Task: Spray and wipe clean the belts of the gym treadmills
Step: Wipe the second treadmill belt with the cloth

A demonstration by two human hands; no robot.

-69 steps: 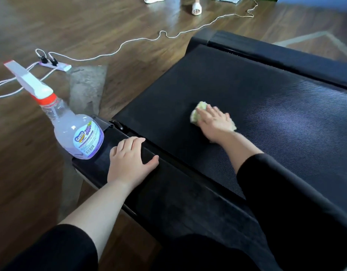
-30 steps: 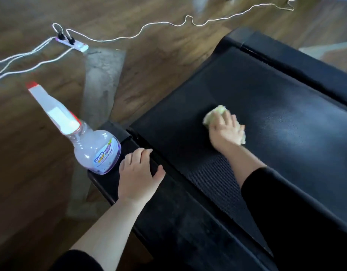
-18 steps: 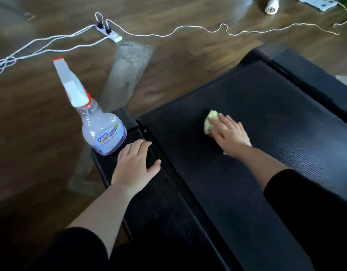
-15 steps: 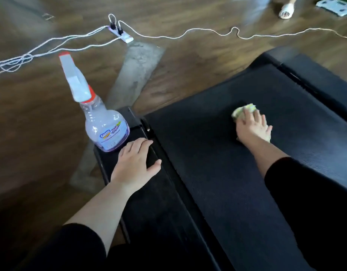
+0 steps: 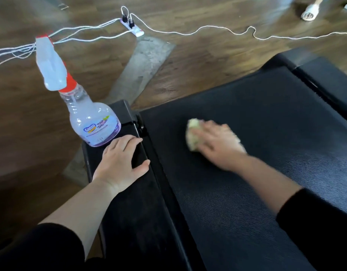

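Flat right hand [image 5: 217,142] presses cloth [image 5: 192,133] on belt [image 5: 270,118] near its rear edge, wiping; flat left hand [image 5: 119,160] braces on side rail [image 5: 133,222].

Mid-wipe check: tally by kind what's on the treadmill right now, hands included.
Spray bottle: 1, standing on the side rail
Cloth: 1, on the belt
Hands: 2, left hand flat on the rail, right hand on the cloth
Total: 4
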